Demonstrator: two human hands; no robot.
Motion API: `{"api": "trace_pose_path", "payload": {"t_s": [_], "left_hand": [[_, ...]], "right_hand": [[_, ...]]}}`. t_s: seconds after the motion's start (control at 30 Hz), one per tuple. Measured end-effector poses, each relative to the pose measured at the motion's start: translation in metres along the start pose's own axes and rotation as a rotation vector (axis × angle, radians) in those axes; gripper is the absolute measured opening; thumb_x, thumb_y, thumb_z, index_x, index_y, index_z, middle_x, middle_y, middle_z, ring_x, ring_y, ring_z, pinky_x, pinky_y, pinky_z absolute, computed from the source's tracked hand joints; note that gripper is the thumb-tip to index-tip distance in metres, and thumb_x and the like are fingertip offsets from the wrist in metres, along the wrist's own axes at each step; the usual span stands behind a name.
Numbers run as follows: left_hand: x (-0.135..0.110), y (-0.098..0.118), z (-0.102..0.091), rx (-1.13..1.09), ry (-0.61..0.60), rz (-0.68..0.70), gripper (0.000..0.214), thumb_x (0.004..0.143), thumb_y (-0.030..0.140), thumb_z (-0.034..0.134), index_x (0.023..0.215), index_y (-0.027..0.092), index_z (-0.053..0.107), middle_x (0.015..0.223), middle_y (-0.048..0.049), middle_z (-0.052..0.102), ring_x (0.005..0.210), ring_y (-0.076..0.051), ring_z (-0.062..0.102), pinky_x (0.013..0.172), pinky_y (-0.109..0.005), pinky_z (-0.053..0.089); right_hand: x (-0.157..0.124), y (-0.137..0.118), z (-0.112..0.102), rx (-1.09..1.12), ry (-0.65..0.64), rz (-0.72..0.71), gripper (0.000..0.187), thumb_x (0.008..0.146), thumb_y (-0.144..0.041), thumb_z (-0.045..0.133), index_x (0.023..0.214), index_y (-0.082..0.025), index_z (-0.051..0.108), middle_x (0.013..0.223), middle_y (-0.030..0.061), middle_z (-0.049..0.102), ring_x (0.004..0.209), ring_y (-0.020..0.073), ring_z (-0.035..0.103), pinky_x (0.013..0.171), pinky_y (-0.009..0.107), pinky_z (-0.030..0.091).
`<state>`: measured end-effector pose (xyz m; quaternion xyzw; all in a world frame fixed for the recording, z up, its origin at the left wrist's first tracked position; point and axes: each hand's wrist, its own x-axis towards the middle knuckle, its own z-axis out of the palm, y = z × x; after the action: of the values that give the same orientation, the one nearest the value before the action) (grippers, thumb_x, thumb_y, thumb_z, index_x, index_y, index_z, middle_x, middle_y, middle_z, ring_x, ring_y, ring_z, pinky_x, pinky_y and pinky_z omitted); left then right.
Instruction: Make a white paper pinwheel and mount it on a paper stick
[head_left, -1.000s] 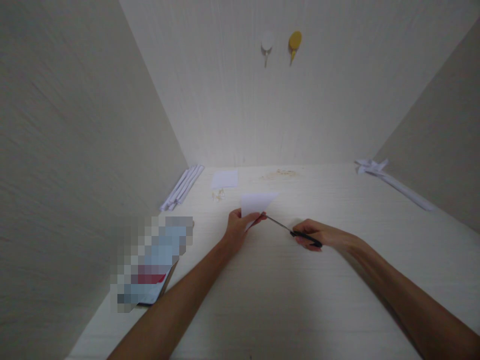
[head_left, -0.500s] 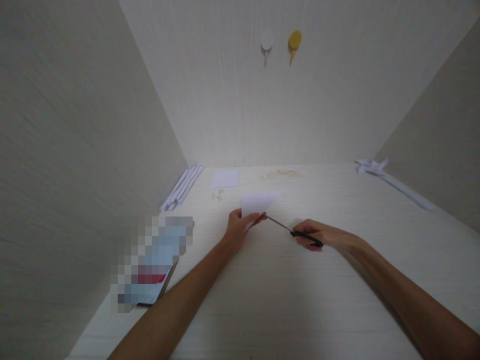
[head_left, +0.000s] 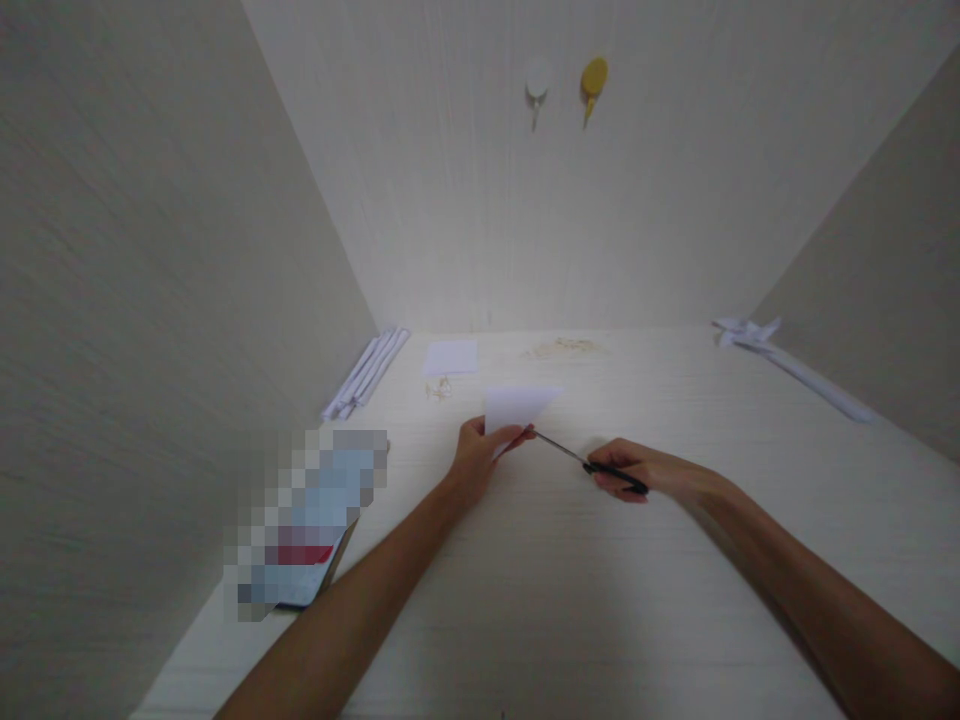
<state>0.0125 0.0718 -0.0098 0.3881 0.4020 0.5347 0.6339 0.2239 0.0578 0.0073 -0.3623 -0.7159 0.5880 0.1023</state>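
Paper [head_left: 517,402] pinched in left hand [head_left: 475,455], right hand [head_left: 621,468] clenched round scissors [head_left: 589,466], tip at left fingertips; how much is cut, can't tell; beyond left fingers, sheet [head_left: 451,357] lying flat, rolls [head_left: 367,373] apparently finished

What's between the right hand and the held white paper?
Head view: the scissors, gripped in the right hand, reach across it, tip near the left hand holding the white paper.

Single head-worn camera faces forward and down from above the white surface [head_left: 555,610]; left hand [head_left: 478,455] and right hand [head_left: 621,466] near centre, back wall [head_left: 450,220] beyond.
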Motion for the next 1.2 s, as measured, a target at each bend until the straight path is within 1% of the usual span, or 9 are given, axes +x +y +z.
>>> {"api": "trace_pose_path", "payload": {"t_s": [0.37,0.67,0.97,1.2], "left_hand": [[-0.0003,-0.0004,-0.0008,0.042,-0.002,0.007,0.015,0.055,0.018,0.066,0.067,0.009,0.064,0.069,-0.0063,0.067,0.066,-0.015,0.062,0.075,-0.029,0.048],[-0.0034,0.0037,0.0018,0.059,0.007,0.007,0.013,0.054,0.017,0.065,0.065,0.009,0.064,0.067,-0.0059,0.067,0.066,-0.015,0.062,0.072,-0.027,0.047],[-0.0023,0.0017,0.0001,0.064,0.003,0.001,0.014,0.054,0.019,0.067,0.064,0.010,0.065,0.067,-0.0059,0.067,0.067,-0.015,0.062,0.074,-0.027,0.047],[-0.0013,0.0012,0.0003,0.032,0.012,-0.002,0.012,0.054,0.016,0.066,0.064,0.010,0.064,0.067,-0.0056,0.067,0.066,-0.014,0.062,0.074,-0.027,0.047]], "right_hand": [[0.0006,0.0025,-0.0008,0.043,-0.001,0.006,0.028,0.073,-0.028,0.045,0.049,-0.017,0.033,0.039,-0.0080,0.031,0.033,0.0027,0.026,0.036,0.020,0.016],[0.0017,0.0053,-0.0023,0.026,-0.001,0.011,0.029,0.073,-0.031,0.045,0.049,-0.017,0.035,0.039,-0.0080,0.032,0.034,0.0024,0.025,0.035,0.019,0.016],[0.0014,0.0077,-0.0016,0.029,0.005,0.004,0.031,0.072,-0.033,0.046,0.048,-0.018,0.033,0.039,-0.0081,0.030,0.034,0.0026,0.025,0.035,0.019,0.017],[0.0016,0.0061,-0.0012,-0.014,0.020,0.006,0.033,0.073,-0.037,0.046,0.049,-0.018,0.033,0.040,-0.0080,0.031,0.034,0.0028,0.025,0.036,0.020,0.017]]}}
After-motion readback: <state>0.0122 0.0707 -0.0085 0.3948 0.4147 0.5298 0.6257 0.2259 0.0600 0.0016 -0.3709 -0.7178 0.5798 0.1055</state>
